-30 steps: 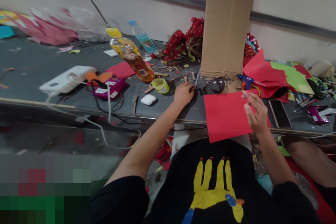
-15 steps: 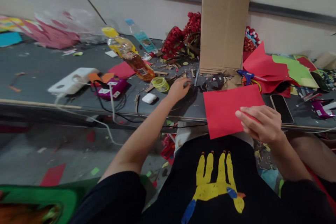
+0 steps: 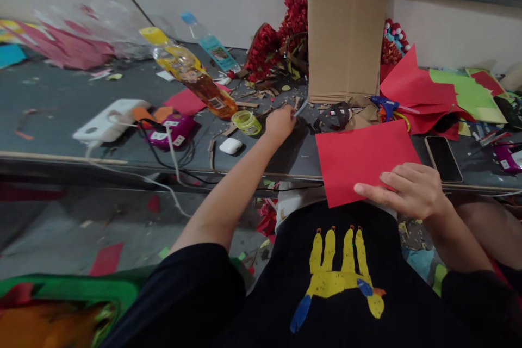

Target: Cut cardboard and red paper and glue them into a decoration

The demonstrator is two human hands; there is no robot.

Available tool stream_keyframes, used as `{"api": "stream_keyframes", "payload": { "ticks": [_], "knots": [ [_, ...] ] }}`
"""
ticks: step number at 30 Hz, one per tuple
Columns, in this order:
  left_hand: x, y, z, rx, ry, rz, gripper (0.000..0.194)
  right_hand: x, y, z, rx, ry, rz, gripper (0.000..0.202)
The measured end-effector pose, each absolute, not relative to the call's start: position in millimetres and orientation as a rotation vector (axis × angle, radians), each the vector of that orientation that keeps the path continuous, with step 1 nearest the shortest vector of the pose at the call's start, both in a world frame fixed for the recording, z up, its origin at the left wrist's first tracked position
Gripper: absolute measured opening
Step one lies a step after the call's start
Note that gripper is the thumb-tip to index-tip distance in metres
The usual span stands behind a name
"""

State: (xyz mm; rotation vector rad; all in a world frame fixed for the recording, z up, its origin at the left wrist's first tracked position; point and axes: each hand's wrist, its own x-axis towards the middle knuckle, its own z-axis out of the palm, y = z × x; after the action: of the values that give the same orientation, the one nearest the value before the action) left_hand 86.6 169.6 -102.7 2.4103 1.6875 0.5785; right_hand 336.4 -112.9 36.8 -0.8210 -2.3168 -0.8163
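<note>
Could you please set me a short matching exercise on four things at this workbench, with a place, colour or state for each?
1. Red sheet
2. Phone
3. Tall cardboard
4. Glue gun

A. Brown, upright
B. Sticks out over the workbench's front edge
C. Mostly blue
D. Lying flat, screen dark

Pairs: 1-B, 2-D, 3-A, 4-C

Free dark-grey tabletop [image 3: 300,160] separates the white rounded case [image 3: 230,145] from the red paper sheet [image 3: 362,160]; the tall brown cardboard panel [image 3: 348,27] blocks the far side.
</note>
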Motion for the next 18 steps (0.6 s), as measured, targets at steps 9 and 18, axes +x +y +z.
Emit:
{"api": "stream_keyframes", "payload": {
  "ticks": [9,18],
  "knots": [
    [81,138,-66,1.389,1.197,1.423,0.026,301,-119,-30,-1.104,-1.696,0.273,0.043],
    [121,-43,-85,1.835,0.700,0.997,0.024,257,-85,-87,-1.252,-1.370,0.968,0.042]
  ]
}}
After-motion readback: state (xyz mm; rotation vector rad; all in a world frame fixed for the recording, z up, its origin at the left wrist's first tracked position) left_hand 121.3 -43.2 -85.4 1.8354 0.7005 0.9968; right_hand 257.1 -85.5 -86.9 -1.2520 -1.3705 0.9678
